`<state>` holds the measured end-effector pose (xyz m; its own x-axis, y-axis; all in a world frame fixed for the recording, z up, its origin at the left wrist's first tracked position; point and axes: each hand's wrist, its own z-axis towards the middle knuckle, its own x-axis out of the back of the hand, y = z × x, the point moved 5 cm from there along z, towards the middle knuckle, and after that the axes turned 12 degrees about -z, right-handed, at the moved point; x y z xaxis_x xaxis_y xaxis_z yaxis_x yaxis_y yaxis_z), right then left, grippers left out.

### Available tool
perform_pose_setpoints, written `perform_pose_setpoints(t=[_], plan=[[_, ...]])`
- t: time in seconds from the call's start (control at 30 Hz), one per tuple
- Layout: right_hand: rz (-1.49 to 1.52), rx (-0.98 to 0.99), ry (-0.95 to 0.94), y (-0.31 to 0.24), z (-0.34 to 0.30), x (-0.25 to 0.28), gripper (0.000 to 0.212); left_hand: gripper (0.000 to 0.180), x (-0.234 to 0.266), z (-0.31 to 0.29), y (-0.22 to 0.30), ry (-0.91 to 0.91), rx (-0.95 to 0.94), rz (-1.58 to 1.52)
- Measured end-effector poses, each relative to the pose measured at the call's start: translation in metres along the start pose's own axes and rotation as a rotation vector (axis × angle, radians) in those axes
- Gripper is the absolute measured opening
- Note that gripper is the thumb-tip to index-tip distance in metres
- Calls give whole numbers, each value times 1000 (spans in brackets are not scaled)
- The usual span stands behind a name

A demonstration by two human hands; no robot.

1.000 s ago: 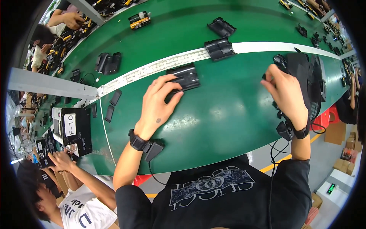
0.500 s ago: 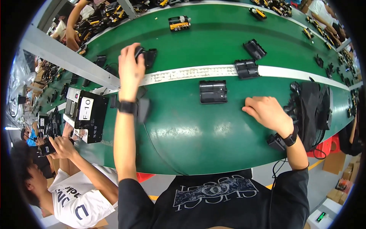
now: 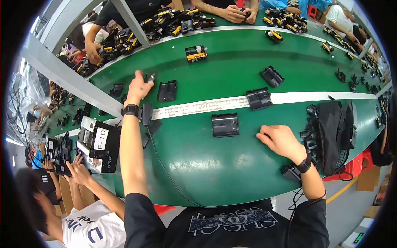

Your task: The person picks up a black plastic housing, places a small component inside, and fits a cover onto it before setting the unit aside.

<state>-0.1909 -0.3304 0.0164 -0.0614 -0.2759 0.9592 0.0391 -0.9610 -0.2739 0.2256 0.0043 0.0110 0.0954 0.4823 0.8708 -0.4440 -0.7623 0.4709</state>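
Note:
My left hand (image 3: 139,88) reaches out over the green bench, left of a black plastic shell (image 3: 167,91). A small dark grey part (image 3: 149,77) is at its fingertips, apparently pinched; its kind is blurred. My right hand (image 3: 282,142) rests on the green surface at the right with fingers curled in; whatever they may hold is hidden. Left of it lies a black two-channel plastic shell (image 3: 225,125). Similar shells sit beyond, one on the white strip (image 3: 259,98) and another past it (image 3: 271,76).
Yellow-and-black assemblies (image 3: 196,53) lie farther back. A boxy device (image 3: 97,144) and a slanted metal post (image 3: 74,76) stand left. A black bag (image 3: 330,140) lies right. A cable (image 3: 165,167) crosses the bench. Co-workers sit left and across.
The view has tilted up, showing more of the far side. My left hand has moved left, away from the black shell, which now lies apart from it. My right hand stays curled.

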Motion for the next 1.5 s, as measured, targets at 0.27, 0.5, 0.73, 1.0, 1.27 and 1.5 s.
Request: perform_pose_setpoints(t=[0.27, 0.5, 0.73, 1.0, 1.27, 1.5], plan=[[70, -38, -12, -2, 0, 0, 17, 41, 6, 14, -67, 453, 531, -657], [140, 41, 165, 3, -5, 4, 15, 31, 18, 0, -49, 540, 103, 162], [188, 58, 168, 13, -2, 14, 13, 34, -17, -120, 195, -101, -419, -472], [-214, 134, -237, 5, 8, 28, 23, 45, -72, -206, 223, -268, -688, -234], [32, 36, 162, 22, 28, 5, 20, 54, -89, -210, 218, -279, -591, -551], [-192, 35, 3, 9, 18, 49, 23, 52, -90, -211, 212, -242, -631, -593]])
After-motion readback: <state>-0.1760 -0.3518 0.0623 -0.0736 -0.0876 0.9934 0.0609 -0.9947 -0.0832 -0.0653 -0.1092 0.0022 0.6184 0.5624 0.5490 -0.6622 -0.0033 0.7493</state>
